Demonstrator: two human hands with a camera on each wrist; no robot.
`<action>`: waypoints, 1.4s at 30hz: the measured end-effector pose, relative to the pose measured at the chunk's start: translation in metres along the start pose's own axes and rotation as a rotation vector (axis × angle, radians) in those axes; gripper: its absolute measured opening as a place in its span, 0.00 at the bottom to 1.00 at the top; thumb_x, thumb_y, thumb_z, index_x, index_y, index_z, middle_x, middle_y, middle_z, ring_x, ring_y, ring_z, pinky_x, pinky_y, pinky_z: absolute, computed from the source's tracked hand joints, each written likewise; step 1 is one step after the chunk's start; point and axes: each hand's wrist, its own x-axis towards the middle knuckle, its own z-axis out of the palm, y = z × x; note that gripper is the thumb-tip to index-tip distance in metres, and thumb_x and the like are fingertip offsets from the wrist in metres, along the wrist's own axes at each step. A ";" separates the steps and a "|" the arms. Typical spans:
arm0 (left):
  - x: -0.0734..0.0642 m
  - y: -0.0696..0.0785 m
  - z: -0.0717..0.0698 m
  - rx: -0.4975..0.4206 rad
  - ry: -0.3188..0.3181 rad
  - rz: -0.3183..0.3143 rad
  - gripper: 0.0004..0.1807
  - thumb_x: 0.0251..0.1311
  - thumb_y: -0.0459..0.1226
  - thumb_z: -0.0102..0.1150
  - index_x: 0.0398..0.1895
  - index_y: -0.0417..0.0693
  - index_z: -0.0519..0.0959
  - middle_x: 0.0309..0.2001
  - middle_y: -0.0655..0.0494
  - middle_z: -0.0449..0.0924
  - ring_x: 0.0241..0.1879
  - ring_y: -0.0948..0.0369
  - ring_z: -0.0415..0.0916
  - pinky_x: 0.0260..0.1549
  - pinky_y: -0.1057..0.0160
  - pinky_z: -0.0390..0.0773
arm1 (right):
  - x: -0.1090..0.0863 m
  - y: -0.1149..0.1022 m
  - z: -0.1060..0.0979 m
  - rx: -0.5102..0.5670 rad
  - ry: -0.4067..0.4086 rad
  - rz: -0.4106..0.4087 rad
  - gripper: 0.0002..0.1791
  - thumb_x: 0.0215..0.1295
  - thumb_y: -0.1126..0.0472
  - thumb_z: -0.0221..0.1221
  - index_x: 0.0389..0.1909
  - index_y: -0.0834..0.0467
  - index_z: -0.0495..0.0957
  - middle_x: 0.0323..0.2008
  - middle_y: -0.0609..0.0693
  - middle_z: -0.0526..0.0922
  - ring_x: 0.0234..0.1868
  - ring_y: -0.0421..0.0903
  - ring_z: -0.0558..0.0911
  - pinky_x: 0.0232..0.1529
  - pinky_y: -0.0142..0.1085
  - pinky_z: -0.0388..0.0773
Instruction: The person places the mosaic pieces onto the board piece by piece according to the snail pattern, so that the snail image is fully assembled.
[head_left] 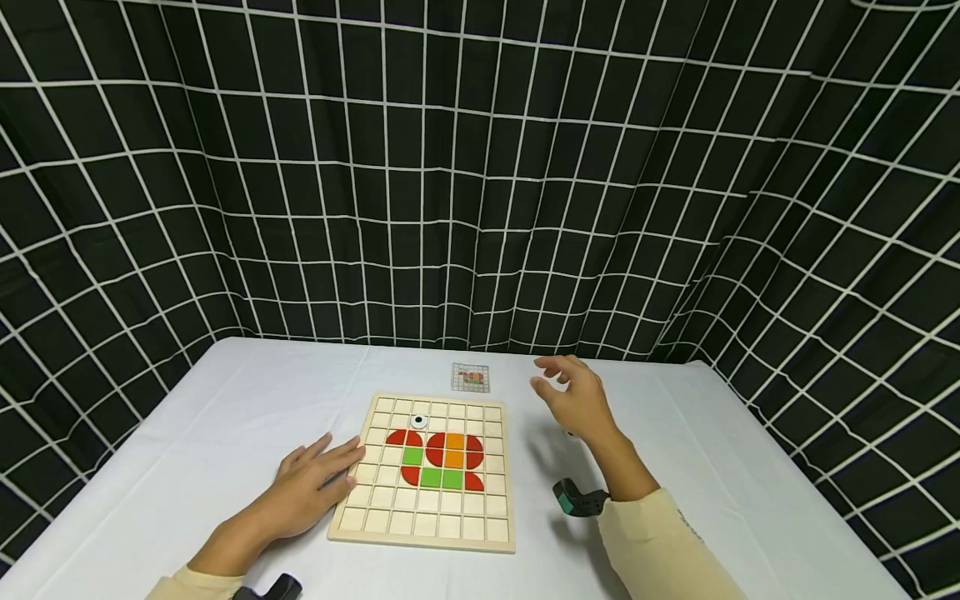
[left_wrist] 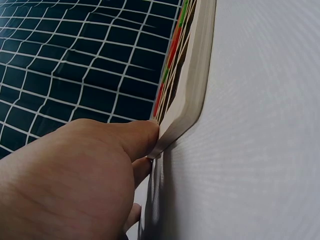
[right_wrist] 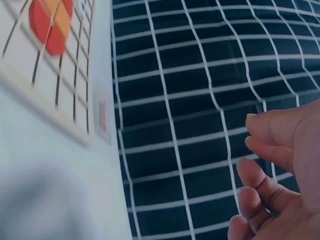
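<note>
A square wooden grid board (head_left: 425,525) lies on the table with several coloured pieces set in its cells. Red rounded pieces (head_left: 474,451), orange squares (head_left: 453,458) and green squares (head_left: 431,477) form a pattern, and a round white eye piece (head_left: 418,421) sits above it. My left hand (head_left: 303,492) rests at the board's left edge, its fingertips touching the rim. In the left wrist view the thumb (left_wrist: 142,137) lies against the board's side. Raised over the table to the board's right, my right hand (head_left: 577,400) has loosely bent, parted fingers with nothing between them.
Behind the board lies a small pattern card (head_left: 471,377) printed with a similar coloured picture. A white cloth covers the table (head_left: 247,400). Black curtains (head_left: 450,192) with a white grid hang behind it and at both sides.
</note>
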 end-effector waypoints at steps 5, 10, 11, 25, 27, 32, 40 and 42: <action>-0.001 -0.001 0.001 0.000 -0.008 -0.007 0.23 0.70 0.42 0.53 0.65 0.45 0.72 0.69 0.49 0.63 0.70 0.37 0.45 0.61 0.33 0.35 | -0.008 0.018 -0.015 0.013 0.004 0.026 0.15 0.61 0.68 0.63 0.49 0.60 0.81 0.37 0.55 0.79 0.39 0.54 0.73 0.37 0.45 0.70; -0.001 -0.001 0.001 -0.006 0.002 -0.002 0.23 0.70 0.42 0.53 0.65 0.44 0.72 0.69 0.49 0.63 0.70 0.36 0.45 0.61 0.33 0.35 | -0.014 0.040 -0.021 0.029 -0.001 0.073 0.17 0.59 0.75 0.58 0.49 0.61 0.81 0.39 0.57 0.80 0.37 0.52 0.71 0.36 0.42 0.67; -0.002 -0.001 0.001 -0.007 0.005 -0.002 0.23 0.70 0.42 0.53 0.65 0.44 0.72 0.69 0.49 0.63 0.70 0.36 0.45 0.61 0.33 0.36 | -0.015 0.044 -0.021 0.024 -0.005 0.078 0.18 0.59 0.76 0.57 0.49 0.61 0.81 0.39 0.58 0.80 0.37 0.52 0.71 0.35 0.42 0.67; -0.002 -0.001 0.001 -0.003 0.005 0.002 0.23 0.70 0.42 0.53 0.65 0.44 0.72 0.69 0.49 0.63 0.70 0.36 0.45 0.61 0.33 0.36 | -0.039 0.090 -0.007 0.040 -0.145 0.140 0.22 0.57 0.78 0.52 0.51 0.63 0.80 0.42 0.59 0.79 0.40 0.52 0.72 0.40 0.44 0.69; -0.002 0.000 0.001 -0.003 0.006 0.005 0.23 0.70 0.41 0.53 0.65 0.44 0.72 0.69 0.48 0.63 0.70 0.36 0.46 0.61 0.34 0.36 | -0.041 0.092 -0.005 0.019 -0.171 0.156 0.22 0.56 0.78 0.52 0.50 0.63 0.80 0.42 0.58 0.79 0.40 0.52 0.73 0.41 0.45 0.70; 0.000 0.001 -0.002 0.008 0.009 0.016 0.22 0.70 0.41 0.53 0.64 0.43 0.73 0.69 0.49 0.64 0.69 0.36 0.46 0.62 0.34 0.37 | -0.043 0.095 -0.002 -0.032 -0.227 0.149 0.20 0.57 0.79 0.54 0.49 0.63 0.81 0.43 0.57 0.80 0.42 0.53 0.75 0.45 0.49 0.71; 0.001 -0.001 0.000 0.011 0.013 0.021 0.23 0.69 0.42 0.54 0.65 0.44 0.73 0.69 0.50 0.64 0.70 0.37 0.46 0.61 0.34 0.37 | -0.047 0.095 0.000 -0.103 -0.211 0.096 0.11 0.57 0.72 0.63 0.41 0.63 0.84 0.33 0.50 0.77 0.36 0.49 0.74 0.39 0.46 0.73; 0.000 -0.001 0.000 0.009 0.011 0.018 0.23 0.70 0.42 0.53 0.65 0.45 0.73 0.69 0.50 0.63 0.70 0.37 0.46 0.62 0.34 0.36 | -0.049 0.096 0.000 -0.123 -0.204 0.101 0.10 0.56 0.70 0.65 0.41 0.63 0.83 0.31 0.49 0.76 0.34 0.48 0.73 0.37 0.45 0.72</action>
